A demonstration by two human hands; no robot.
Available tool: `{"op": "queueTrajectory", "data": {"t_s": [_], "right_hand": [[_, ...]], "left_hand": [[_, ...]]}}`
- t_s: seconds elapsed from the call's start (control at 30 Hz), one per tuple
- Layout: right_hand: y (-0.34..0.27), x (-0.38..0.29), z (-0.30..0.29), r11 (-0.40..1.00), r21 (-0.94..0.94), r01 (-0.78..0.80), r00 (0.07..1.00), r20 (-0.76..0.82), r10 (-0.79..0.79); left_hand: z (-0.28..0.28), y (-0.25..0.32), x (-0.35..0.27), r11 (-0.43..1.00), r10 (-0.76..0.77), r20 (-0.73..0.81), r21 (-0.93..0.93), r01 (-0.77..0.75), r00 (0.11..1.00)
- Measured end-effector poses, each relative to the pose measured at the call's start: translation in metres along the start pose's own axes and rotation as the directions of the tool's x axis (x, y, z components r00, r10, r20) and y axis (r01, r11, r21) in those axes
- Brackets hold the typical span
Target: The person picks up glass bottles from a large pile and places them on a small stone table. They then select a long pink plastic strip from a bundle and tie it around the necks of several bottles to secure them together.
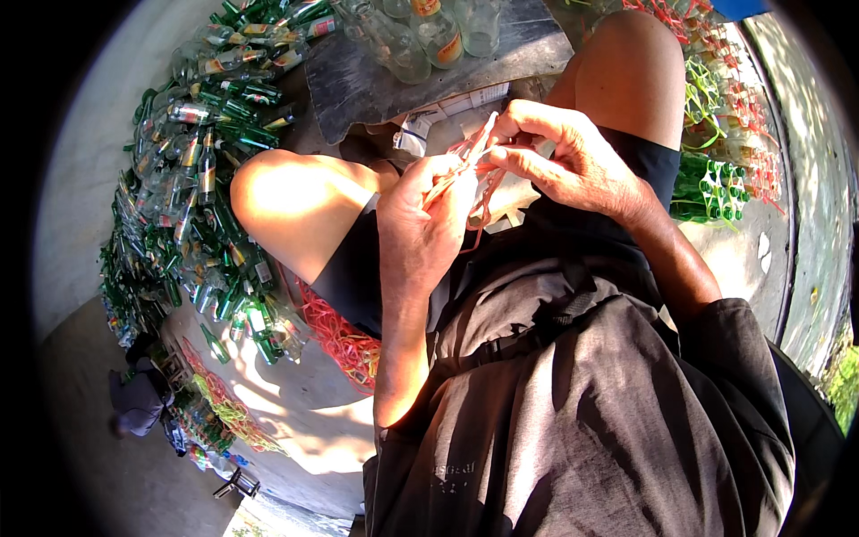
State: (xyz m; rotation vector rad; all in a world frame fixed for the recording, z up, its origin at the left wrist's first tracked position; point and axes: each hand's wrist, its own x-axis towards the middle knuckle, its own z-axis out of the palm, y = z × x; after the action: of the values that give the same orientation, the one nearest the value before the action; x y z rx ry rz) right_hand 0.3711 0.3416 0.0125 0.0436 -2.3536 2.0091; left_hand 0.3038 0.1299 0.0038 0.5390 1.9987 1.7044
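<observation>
My left hand (429,215) is closed around a bunch of pinkish-red plastic strapping strips (480,151), held above my lap between my knees. At the upper right of the bunch, my right hand (564,158) pinches part of the strips between thumb and fingers. Loose ends and loops hang below, between the two hands. Beyond them, clear glass bottles (436,37), some with orange labels, stand on a worn dark board (523,40). How the strips cross inside the left hand is hidden.
A large heap of green and clear glass bottles (201,161) lies to the left. Red strapping (335,329) is piled beside my left thigh. Green bottles (711,188) bound with strips stand at right, near a floor edge. Another person (141,399) is at the lower left, near a small stool (237,483).
</observation>
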Motion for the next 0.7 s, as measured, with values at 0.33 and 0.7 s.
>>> {"op": "queueTrajectory", "data": {"t_s": [0.33,0.7], "right_hand": [[-0.004,0.001,0.003,0.963,-0.22,0.154,0.987,-0.004,-0.159],[-0.001,-0.001,-0.001,0.975,-0.203,0.09,0.994,-0.046,-0.102]], "left_hand": [[0.001,-0.005,0.0,0.911,0.194,-0.059,0.381,-0.158,0.979],[0.005,0.013,0.0,0.999,0.003,-0.051,0.037,-0.001,0.999]]}}
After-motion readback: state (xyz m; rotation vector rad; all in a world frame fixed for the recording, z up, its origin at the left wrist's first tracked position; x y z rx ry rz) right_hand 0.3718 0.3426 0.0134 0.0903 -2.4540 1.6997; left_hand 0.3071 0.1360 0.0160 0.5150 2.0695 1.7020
